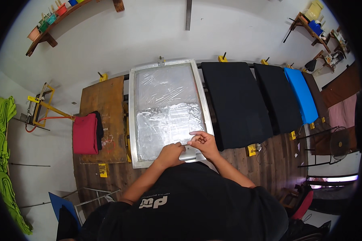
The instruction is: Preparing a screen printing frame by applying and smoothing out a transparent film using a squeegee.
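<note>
An aluminium-framed screen (132, 100) lies in front of me, covered in clear, wrinkled film with silvery patches over its lower half. At its near end is a smooth grey piece (193, 154). My left hand (171, 156) has curled fingers at this piece; what they grip is hidden. My right hand (205, 145) is just right of it over the film, thumb and fingers drawn together, some bent; whatever is between them is too small to make out.
Boards with black cloth (235, 104) and blue cloth (299, 94) stand rightward; a wooden board (98, 96) with folded pink cloth (84, 132) leftward. Green cloths (4, 120) hang far left. Shelves (56, 22) hold small containers. A fan (338, 144) stands right.
</note>
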Motion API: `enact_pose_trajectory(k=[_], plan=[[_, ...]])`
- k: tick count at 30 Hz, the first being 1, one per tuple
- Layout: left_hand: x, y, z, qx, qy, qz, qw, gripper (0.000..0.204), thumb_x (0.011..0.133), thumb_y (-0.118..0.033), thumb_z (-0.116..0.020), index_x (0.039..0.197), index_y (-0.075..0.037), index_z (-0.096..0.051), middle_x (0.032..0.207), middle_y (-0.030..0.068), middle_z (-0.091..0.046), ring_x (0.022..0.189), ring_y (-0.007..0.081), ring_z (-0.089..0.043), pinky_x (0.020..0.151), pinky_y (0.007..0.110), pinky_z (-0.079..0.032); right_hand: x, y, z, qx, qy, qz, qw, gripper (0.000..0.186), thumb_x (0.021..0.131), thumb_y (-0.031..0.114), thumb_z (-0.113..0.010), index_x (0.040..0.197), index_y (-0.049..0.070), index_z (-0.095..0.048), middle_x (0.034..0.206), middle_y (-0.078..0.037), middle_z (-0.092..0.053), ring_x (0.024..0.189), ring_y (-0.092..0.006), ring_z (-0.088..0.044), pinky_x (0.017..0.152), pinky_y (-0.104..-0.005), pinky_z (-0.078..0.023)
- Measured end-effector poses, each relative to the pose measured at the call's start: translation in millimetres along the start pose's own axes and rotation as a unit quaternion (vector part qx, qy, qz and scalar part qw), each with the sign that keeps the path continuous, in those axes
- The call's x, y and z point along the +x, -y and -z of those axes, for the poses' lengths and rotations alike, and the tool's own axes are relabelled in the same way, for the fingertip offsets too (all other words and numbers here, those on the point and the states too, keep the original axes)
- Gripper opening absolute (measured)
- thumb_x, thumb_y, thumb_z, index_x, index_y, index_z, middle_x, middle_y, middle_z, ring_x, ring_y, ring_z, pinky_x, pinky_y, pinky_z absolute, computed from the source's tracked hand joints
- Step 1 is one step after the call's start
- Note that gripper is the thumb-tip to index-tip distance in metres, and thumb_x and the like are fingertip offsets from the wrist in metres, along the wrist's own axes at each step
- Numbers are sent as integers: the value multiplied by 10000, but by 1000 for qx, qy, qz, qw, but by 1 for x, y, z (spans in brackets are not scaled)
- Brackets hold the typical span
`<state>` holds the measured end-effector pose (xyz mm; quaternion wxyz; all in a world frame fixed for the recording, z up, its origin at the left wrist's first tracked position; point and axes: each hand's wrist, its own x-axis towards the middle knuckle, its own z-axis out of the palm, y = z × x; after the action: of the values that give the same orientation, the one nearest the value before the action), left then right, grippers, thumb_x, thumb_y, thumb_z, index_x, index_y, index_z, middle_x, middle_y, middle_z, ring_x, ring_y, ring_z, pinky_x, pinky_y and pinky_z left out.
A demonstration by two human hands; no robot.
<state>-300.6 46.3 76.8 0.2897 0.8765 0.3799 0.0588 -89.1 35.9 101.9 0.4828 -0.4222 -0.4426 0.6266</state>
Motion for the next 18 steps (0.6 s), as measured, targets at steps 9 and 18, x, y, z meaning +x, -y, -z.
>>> enact_pose_trajectory(k=[9,18], plan=[[-7,6,-16,-45,12,-5,999,466,758,-358,-814,1114,-82,-696,1120,131,-663,1001,337,-657,862,422,-537,0,5,-13,16,41,-15,999,287,1028,126,-574,1271,-21,-616,960,-94,-714,861,-121,-658,808,-277,-542],[9,-8,32,-559,-177,39,809,419,1102,-319,-385,1353,-40,-570,1237,66,-656,1163,162,-585,996,317,-422,0,31,-29,173,126,-139,967,651,1074,548,-286,1555,116,-359,701,-20,-507,625,-112,-457,692,-283,-479]])
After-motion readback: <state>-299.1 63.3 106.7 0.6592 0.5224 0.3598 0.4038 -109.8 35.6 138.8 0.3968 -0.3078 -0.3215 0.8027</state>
